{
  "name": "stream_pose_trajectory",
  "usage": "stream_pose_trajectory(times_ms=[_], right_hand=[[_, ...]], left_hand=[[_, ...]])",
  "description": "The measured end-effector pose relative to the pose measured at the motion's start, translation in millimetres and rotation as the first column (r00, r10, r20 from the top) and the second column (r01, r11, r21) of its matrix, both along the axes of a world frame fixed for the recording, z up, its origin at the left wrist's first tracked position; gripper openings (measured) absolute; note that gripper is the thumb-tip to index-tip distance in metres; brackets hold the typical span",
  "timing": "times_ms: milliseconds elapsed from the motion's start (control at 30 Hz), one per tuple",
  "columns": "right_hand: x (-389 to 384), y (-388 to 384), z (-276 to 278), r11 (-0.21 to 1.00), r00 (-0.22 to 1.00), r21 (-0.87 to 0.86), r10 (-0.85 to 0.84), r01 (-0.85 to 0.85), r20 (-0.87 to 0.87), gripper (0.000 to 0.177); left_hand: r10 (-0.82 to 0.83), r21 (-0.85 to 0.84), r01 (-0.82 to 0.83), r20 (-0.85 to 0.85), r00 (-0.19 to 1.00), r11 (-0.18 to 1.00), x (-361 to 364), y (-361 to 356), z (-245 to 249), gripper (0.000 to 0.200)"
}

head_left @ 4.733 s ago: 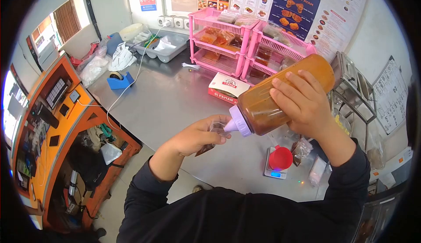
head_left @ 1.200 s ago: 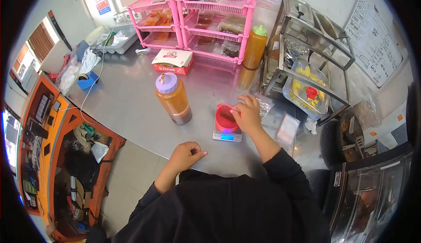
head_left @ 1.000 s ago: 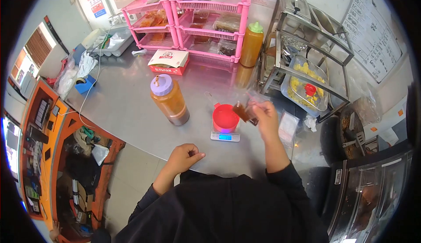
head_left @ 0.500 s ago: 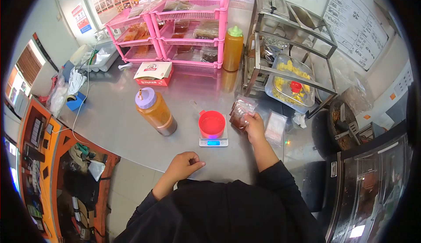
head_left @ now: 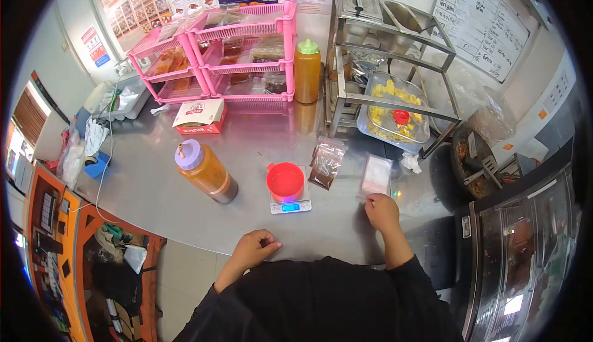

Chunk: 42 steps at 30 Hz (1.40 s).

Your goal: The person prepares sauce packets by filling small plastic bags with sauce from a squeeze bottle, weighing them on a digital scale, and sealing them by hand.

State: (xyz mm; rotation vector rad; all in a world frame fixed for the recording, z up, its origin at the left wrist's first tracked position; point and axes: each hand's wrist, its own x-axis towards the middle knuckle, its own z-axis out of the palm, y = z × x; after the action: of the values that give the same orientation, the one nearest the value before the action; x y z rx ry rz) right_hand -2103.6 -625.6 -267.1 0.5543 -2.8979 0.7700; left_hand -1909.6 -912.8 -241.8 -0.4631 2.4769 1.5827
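Note:
My right hand [head_left: 383, 211] pinches the near edge of a stack of small clear zip bags [head_left: 376, 175] on the steel table. To its left lie sauce-filled zip bags [head_left: 327, 163], dark brown inside, apart from the hand. A red measuring cup [head_left: 285, 182] rests on a small digital scale [head_left: 291, 207] with a lit blue display. My left hand [head_left: 255, 247] is at the table's front edge, fingers loosely curled with nothing visible in them. Left of the scale stands a squeeze bottle [head_left: 207, 172] of orange-brown sauce with a lilac cap.
Pink tiered baskets [head_left: 243, 68] hold packets at the back. A green-capped sauce bottle [head_left: 307, 73] stands beside them. A metal rack [head_left: 391, 104] is at back right, with a tray of yellow pieces inside. A printed food box [head_left: 199, 116] sits left of centre.
My right hand has let go of the brown sauce bags, which now lie on the table, and has moved right to the clear bags. The view has shifted slightly; my left hand stays put.

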Motion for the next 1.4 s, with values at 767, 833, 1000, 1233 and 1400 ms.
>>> stream_pose_trajectory(times_ms=[767, 833, 1000, 1233, 1400], right_hand=[[-20, 16, -9, 0.989, 0.956, -0.008, -0.148, 0.151, -0.252, 0.009], [-17, 19, 9, 0.987, 0.996, -0.159, -0.040, 0.027, -0.079, 0.012], [-13, 19, 48, 0.769, 0.864, -0.620, 0.199, 0.154, 0.462, 0.013], [57, -66, 38, 0.664, 0.534, -0.729, 0.561, 0.166, 0.633, 0.013], [73, -90, 14, 0.725, 0.629, -0.689, 0.540, -0.010, 0.559, 0.018]], left_hand=[[-0.326, -0.131, 0.309, -0.141, 0.935, 0.942, -24, 33, -21, 0.036], [-0.333, -0.133, 0.317, -0.122, 0.935, 0.939, -26, 31, -18, 0.036], [-0.280, -0.038, 0.278, -0.180, 0.943, 0.960, -39, 33, -7, 0.035], [-0.179, 0.113, 0.231, -0.347, 0.921, 0.966, -45, 55, 4, 0.032], [-0.258, -0.066, 0.249, -0.287, 0.923, 0.966, -37, 40, 2, 0.027]])
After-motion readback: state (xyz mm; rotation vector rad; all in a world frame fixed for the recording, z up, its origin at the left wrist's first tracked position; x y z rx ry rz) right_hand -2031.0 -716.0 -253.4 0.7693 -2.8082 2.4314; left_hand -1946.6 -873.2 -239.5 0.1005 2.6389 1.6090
